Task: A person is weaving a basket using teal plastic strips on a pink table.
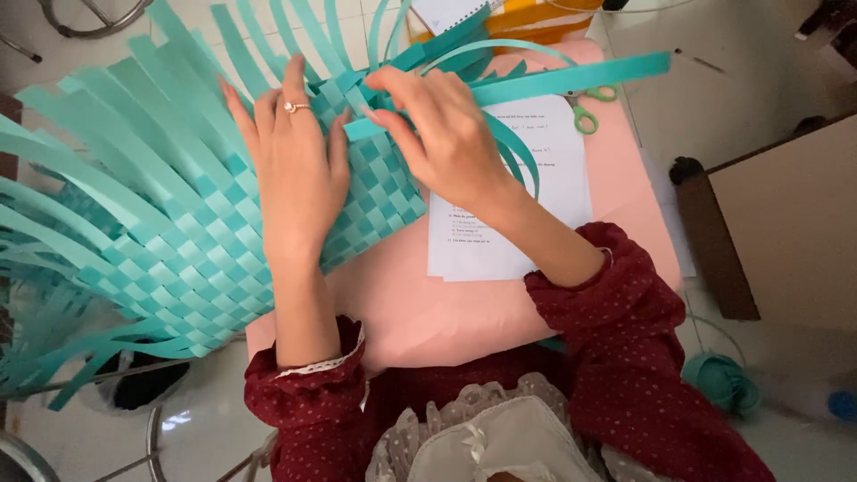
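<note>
Nearest the camera, dark red dotted sleeves (616, 321) and a cream collar are seen. The left hand (299, 174), ringed, is laid flat and unclenched on the woven teal strip mat (223, 259), fingers spread, pressing it down. The right hand (442, 134) is pinched on a loose teal strip (571, 78) at the mat's upper right edge, just beside the left fingertips. The mat is set on a pink tabletop (428, 308) and overhangs its left edge; unwoven strip ends are fanned out left and top. A printed white sheet (553, 192) is lain under the right wrist. Green-handled scissors (589, 107) are seen beyond it, near the far edge. Open pink surface is left toward the body. On the pale floor at right, a teal yarn ball (721, 379) and a brown board (786, 232) are seen; metal stool legs at lower left.
</note>
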